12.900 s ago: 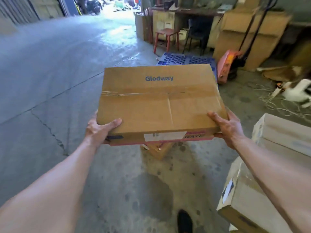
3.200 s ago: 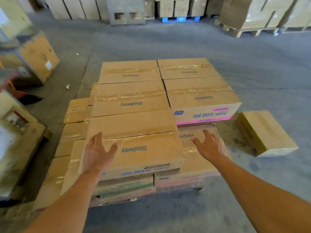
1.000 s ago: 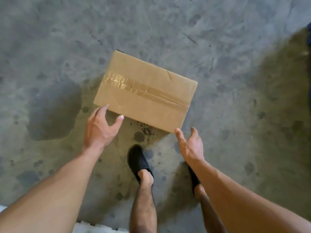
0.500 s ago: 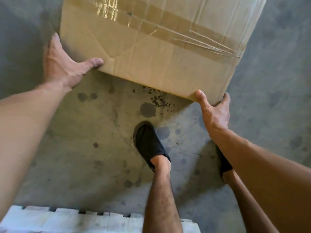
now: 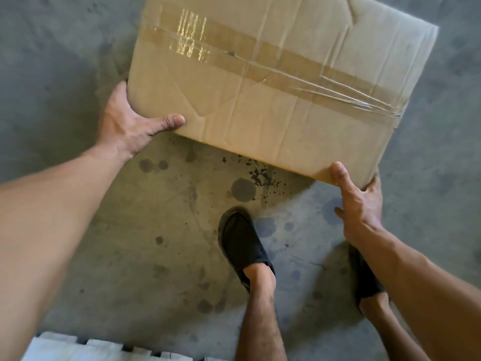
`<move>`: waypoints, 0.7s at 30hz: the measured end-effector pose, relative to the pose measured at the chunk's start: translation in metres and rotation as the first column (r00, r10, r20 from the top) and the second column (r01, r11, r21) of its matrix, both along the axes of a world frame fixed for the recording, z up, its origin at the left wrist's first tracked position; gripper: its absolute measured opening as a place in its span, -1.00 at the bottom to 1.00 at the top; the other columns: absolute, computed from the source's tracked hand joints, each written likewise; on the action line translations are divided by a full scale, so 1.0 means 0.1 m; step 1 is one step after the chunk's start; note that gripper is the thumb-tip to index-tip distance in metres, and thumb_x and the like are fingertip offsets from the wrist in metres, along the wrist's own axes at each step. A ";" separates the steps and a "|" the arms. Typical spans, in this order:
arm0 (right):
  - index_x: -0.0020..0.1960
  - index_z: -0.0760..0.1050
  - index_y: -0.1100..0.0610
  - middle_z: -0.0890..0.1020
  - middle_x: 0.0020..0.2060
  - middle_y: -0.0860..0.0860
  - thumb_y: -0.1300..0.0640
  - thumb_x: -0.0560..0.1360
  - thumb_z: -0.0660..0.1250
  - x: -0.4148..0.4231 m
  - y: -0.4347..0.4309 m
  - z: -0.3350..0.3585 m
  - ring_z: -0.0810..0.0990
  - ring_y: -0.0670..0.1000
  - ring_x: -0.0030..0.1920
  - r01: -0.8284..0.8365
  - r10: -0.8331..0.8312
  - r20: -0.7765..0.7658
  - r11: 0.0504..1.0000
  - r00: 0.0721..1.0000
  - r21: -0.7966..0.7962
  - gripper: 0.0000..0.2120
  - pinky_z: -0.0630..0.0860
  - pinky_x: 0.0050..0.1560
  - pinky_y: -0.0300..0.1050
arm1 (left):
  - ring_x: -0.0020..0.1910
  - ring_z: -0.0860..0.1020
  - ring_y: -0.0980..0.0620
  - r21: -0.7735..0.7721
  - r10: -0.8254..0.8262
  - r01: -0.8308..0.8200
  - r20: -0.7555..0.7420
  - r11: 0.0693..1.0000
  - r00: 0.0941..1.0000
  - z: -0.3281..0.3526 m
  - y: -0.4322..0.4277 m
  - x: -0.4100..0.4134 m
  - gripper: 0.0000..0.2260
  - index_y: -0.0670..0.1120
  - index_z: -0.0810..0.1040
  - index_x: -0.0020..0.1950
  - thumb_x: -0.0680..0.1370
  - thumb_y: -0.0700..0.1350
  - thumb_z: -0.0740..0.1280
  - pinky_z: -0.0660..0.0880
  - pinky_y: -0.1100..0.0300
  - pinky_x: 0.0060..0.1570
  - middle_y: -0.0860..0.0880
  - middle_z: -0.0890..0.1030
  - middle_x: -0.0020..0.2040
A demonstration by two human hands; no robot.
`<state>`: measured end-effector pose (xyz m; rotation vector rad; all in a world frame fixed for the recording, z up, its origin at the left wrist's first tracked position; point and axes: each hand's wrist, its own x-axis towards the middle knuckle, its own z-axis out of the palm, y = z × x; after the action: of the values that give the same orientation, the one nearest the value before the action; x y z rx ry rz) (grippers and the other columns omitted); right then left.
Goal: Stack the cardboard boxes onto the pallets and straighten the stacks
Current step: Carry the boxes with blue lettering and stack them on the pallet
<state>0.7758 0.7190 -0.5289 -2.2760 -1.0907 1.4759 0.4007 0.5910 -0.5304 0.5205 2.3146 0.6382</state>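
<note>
Both hands grip one cardboard box above the stained concrete floor — the left hand clasps its near left corner, thumb laid on top; the right hand pinches the near right corner, thumb up the edge. Black shoes stand below — a pale slatted edge shows at the bottom

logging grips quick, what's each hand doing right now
left hand: holds the box at its near left corner, thumb on top
right hand: holds the box at its near right corner, thumb on top
</note>
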 end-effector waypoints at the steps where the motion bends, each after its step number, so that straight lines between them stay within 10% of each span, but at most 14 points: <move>1: 0.41 0.35 -0.25 0.57 0.13 -0.24 -0.39 0.19 0.57 0.03 0.05 0.04 0.57 -0.03 0.21 -0.003 0.003 0.001 1.000 1.000 0.001 -0.14 0.54 0.24 0.30 | 0.20 0.53 0.03 0.006 0.018 -0.018 0.005 1.000 1.000 0.04 -0.03 0.07 0.03 -0.06 0.46 0.33 0.03 0.49 0.53 0.44 0.22 0.11 0.00 0.56 0.27; 8: 0.48 0.35 -0.12 0.51 0.28 -0.09 -0.08 0.40 0.56 0.22 0.65 0.71 0.56 0.03 0.20 -0.006 0.004 -0.108 1.000 0.994 -0.014 -0.28 0.53 0.18 0.31 | 0.07 0.56 0.04 0.045 0.234 -0.235 0.037 0.971 0.972 0.64 -0.15 0.71 -0.19 -0.10 0.52 0.24 0.13 0.31 0.57 0.36 0.57 -0.24 0.02 0.59 0.10; 14: 0.37 0.43 -0.05 0.57 0.17 -0.11 0.06 0.44 0.54 0.33 1.23 1.86 0.61 -0.08 0.03 -0.111 0.110 -0.260 0.994 0.959 0.013 -0.45 0.65 -0.02 0.12 | 0.01 0.65 0.01 0.150 0.478 -0.483 0.067 0.863 0.876 1.82 -0.18 1.32 -0.14 0.02 0.55 0.10 -0.03 0.48 0.57 0.61 -0.02 0.10 0.06 0.68 0.01; 21: 0.51 0.37 -0.04 0.54 0.13 -0.13 -0.06 0.33 0.59 0.66 1.85 3.61 0.60 0.00 0.10 -0.243 0.285 -0.396 0.958 0.873 0.155 -0.19 0.64 -0.12 0.01 | 0.05 0.68 -0.03 0.320 0.704 -0.715 0.171 0.622 0.689 3.51 -0.17 2.51 -0.16 0.08 0.52 0.23 0.05 0.32 0.68 0.66 -0.16 -0.06 0.02 0.69 0.08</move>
<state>0.8418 0.9042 -0.1677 -1.6781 -1.3367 1.8497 0.6519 0.5744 -0.1792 -0.3151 2.3369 1.4641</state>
